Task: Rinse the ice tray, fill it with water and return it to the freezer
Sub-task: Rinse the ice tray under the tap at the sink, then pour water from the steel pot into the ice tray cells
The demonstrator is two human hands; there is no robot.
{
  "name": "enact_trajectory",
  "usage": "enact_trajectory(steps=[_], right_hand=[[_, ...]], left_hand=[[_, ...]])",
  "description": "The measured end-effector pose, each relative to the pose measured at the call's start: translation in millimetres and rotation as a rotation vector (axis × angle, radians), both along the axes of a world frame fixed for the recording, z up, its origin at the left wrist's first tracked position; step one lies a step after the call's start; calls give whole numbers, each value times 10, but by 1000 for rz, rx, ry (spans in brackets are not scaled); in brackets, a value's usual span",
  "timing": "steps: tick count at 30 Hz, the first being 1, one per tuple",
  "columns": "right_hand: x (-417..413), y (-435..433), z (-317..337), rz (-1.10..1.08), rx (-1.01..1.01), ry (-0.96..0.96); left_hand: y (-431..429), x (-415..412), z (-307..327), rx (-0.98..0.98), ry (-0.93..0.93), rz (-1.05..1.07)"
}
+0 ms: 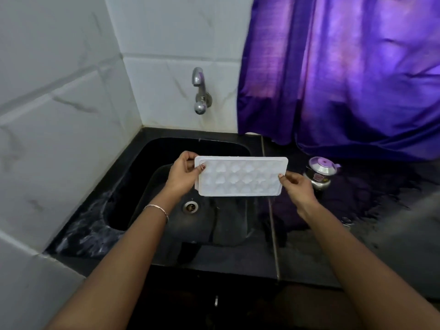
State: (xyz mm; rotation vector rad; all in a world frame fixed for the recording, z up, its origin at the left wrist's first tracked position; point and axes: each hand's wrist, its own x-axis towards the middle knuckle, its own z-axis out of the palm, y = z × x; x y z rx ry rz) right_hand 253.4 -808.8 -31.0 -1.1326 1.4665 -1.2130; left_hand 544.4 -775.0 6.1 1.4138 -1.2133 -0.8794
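A white ice tray [241,176] with several rounded cells hangs above the black sink [123,186], tilted with its open face toward me. My left hand [182,171] grips its left end, thumb on the front and fingers behind. My right hand [297,184] pinches its right edge between thumb and fingers. A chrome tap [199,91] juts from the tiled wall above the sink, behind the tray. No water stream shows from it.
The sink drain [190,207] lies below the tray. A wet black counter [357,210] extends to the right, with a small steel pot with a purple-knobbed lid [320,171] on it. A purple curtain [345,75] hangs at the back right. White tiles cover the left wall.
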Motion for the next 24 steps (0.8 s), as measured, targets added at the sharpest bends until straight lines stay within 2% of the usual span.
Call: enact_trajectory(steps=[7, 10, 15, 24], right_hand=[[-977, 378, -71, -233, 161, 55], [-1362, 515, -175, -310, 240, 78], [-1842, 594, -304, -326, 287, 84], [-2311, 353, -447, -169, 309, 148]], left_hand=[[-224, -901, -262, 362, 105, -146], [-201, -1298, -534, 497, 256, -165], [-160, -1780, -771, 506, 335, -157], [-195, -2244, -974, 475, 297, -28]])
